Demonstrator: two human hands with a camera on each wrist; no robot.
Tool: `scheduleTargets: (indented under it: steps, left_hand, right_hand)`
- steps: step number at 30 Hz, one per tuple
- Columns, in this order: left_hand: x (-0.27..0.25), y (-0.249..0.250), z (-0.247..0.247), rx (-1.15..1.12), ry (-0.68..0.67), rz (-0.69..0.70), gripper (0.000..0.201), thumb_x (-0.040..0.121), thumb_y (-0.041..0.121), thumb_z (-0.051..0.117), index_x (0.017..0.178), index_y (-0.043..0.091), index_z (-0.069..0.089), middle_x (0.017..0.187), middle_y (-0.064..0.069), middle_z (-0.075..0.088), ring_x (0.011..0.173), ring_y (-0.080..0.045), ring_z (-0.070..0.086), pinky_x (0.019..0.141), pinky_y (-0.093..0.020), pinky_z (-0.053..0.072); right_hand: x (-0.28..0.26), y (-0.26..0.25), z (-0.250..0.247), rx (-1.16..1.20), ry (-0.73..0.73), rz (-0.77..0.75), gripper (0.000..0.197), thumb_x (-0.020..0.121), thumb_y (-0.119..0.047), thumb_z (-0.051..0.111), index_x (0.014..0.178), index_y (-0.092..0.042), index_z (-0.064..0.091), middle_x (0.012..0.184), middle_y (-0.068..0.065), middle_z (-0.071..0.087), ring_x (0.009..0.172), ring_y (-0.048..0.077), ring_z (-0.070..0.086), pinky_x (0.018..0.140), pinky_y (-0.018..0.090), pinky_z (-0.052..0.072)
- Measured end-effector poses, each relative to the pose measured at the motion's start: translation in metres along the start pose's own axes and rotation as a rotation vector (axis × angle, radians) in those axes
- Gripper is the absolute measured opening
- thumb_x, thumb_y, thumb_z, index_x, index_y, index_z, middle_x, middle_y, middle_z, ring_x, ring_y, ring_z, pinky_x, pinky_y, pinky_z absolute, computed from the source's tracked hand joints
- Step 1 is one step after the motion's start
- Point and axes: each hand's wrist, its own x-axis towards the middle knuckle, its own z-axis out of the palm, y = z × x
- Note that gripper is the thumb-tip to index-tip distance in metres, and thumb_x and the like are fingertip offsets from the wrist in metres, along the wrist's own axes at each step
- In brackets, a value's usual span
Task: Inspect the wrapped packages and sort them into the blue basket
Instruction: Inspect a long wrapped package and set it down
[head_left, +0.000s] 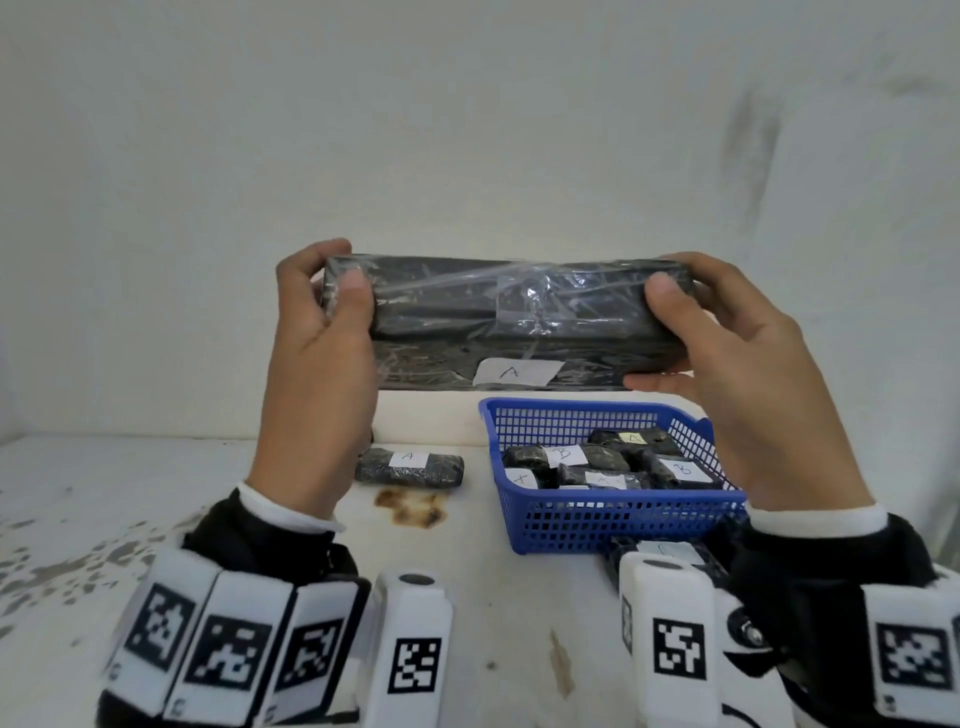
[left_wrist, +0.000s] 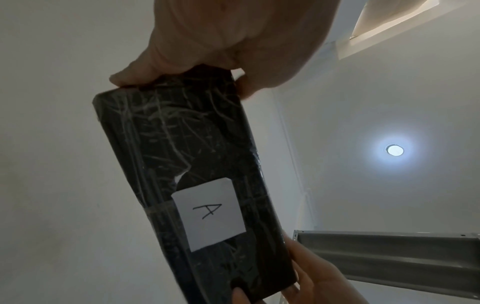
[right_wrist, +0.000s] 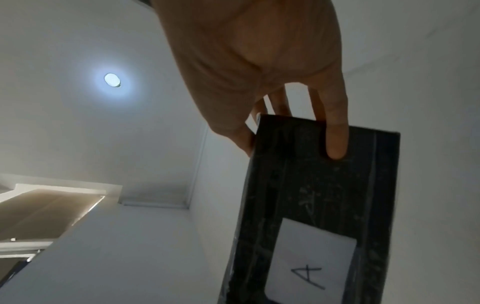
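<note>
Each end of the long package is gripped by the left hand and right hand, but slick wrap could slip, dropping it onto the crowded blue basket.

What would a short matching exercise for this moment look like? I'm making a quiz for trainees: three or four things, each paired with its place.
Things:
1. long wrapped package
2. small wrapped roll
3. blue basket
4. brown stain

Places:
a. on the table, right of the roll, holding several labelled packages
b. on the table surface, just in front of the roll
c. held up by the left hand and right hand, one at each end
d. lying on the table, left of the basket

Pairs: 1-c, 2-d, 3-a, 4-b
</note>
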Motion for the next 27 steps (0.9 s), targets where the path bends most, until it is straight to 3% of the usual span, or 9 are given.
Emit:
scheduleTargets:
  steps: [3, 7, 10, 13, 16, 18, 21, 23, 27]
  left_hand:
    - [-0.001, -0.002, 0.002, -0.002, -0.017, -0.008, 0.029, 0.094, 0.031, 0.058, 0.121, 0.033, 0.05, 0.1, 0.012, 0.063, 0.094, -0.011, 0.063, 0.089, -0.034, 0.05]
    - [-0.005, -0.002, 0.004, -0.005, -0.012, 0.045, 0.032, 0.09, 0.025, 0.066, 0.117, 0.03, 0.049, 0.099, 0.011, 0.062, 0.085, 0.0, 0.063, 0.079, -0.019, 0.049]
    - [-0.006, -0.001, 0.004, 0.06, -0.038, 0.07, 0.043, 0.084, 0.025, 0.073, 0.116, 0.033, 0.046, 0.11, 0.005, 0.063, 0.092, -0.003, 0.065, 0.085, -0.023, 0.051]
    - [-0.004, 0.001, 0.0, 0.118, -0.096, 0.066, 0.059, 0.075, 0.039, 0.08, 0.122, 0.036, 0.043, 0.113, 0.01, 0.061, 0.1, -0.004, 0.063, 0.093, -0.027, 0.05]
    - [-0.005, 0.004, -0.002, 0.166, -0.144, 0.04, 0.078, 0.06, 0.054, 0.081, 0.125, 0.038, 0.041, 0.112, 0.017, 0.06, 0.103, -0.002, 0.062, 0.092, -0.024, 0.048]
    - [-0.007, 0.003, -0.001, 0.151, -0.12, 0.028, 0.073, 0.059, 0.053, 0.076, 0.121, 0.036, 0.042, 0.11, 0.015, 0.061, 0.099, -0.002, 0.063, 0.09, -0.022, 0.05]
    - [-0.008, -0.001, 0.002, 0.198, -0.1, 0.013, 0.072, 0.061, 0.048, 0.081, 0.12, 0.033, 0.043, 0.104, 0.018, 0.06, 0.09, 0.005, 0.059, 0.071, -0.003, 0.045]
    - [-0.008, -0.002, 0.001, 0.244, -0.087, -0.006, 0.074, 0.06, 0.046, 0.084, 0.12, 0.03, 0.045, 0.102, 0.019, 0.057, 0.088, 0.007, 0.056, 0.064, -0.003, 0.043]
    - [-0.01, -0.004, 0.004, 0.282, -0.081, -0.018, 0.078, 0.057, 0.049, 0.085, 0.117, 0.03, 0.038, 0.101, 0.016, 0.058, 0.084, 0.009, 0.054, 0.061, 0.0, 0.042]
  right_hand:
    - [-0.001, 0.001, 0.003, -0.046, 0.0, -0.002, 0.022, 0.094, -0.039, 0.065, 0.116, -0.034, 0.066, 0.113, -0.007, 0.067, 0.093, 0.012, 0.073, 0.065, 0.032, 0.061]
    - [-0.003, 0.004, 0.009, -0.154, -0.014, -0.02, 0.013, 0.091, -0.043, 0.068, 0.103, -0.037, 0.067, 0.113, -0.004, 0.062, 0.1, 0.02, 0.07, 0.063, 0.038, 0.064]
    - [-0.004, 0.007, 0.011, -0.185, -0.036, 0.001, 0.025, 0.082, -0.054, 0.073, 0.099, -0.037, 0.065, 0.116, -0.001, 0.062, 0.103, 0.023, 0.068, 0.066, 0.04, 0.064]
    - [-0.004, 0.008, 0.01, -0.176, -0.037, 0.03, 0.027, 0.08, -0.052, 0.077, 0.097, -0.036, 0.063, 0.117, 0.003, 0.062, 0.102, 0.028, 0.069, 0.065, 0.041, 0.064]
    - [-0.004, 0.007, 0.01, -0.202, -0.019, 0.011, 0.031, 0.079, -0.056, 0.076, 0.098, -0.036, 0.063, 0.117, 0.004, 0.062, 0.103, 0.028, 0.068, 0.067, 0.043, 0.064]
    - [-0.007, 0.004, 0.014, -0.246, -0.025, -0.007, 0.045, 0.069, -0.068, 0.075, 0.102, -0.041, 0.062, 0.116, 0.001, 0.062, 0.104, 0.023, 0.067, 0.077, 0.044, 0.062]
    - [-0.011, 0.002, 0.018, -0.362, -0.026, -0.042, 0.056, 0.061, -0.069, 0.079, 0.106, -0.043, 0.058, 0.117, -0.006, 0.058, 0.104, 0.015, 0.063, 0.086, 0.04, 0.058]
    - [-0.013, 0.001, 0.02, -0.403, -0.02, -0.072, 0.055, 0.062, -0.066, 0.08, 0.106, -0.044, 0.055, 0.117, -0.011, 0.054, 0.11, 0.017, 0.058, 0.09, 0.033, 0.053]
    - [-0.015, 0.0, 0.022, -0.47, -0.035, -0.137, 0.066, 0.054, -0.071, 0.08, 0.106, -0.046, 0.048, 0.112, -0.019, 0.045, 0.116, 0.021, 0.051, 0.093, 0.031, 0.049]
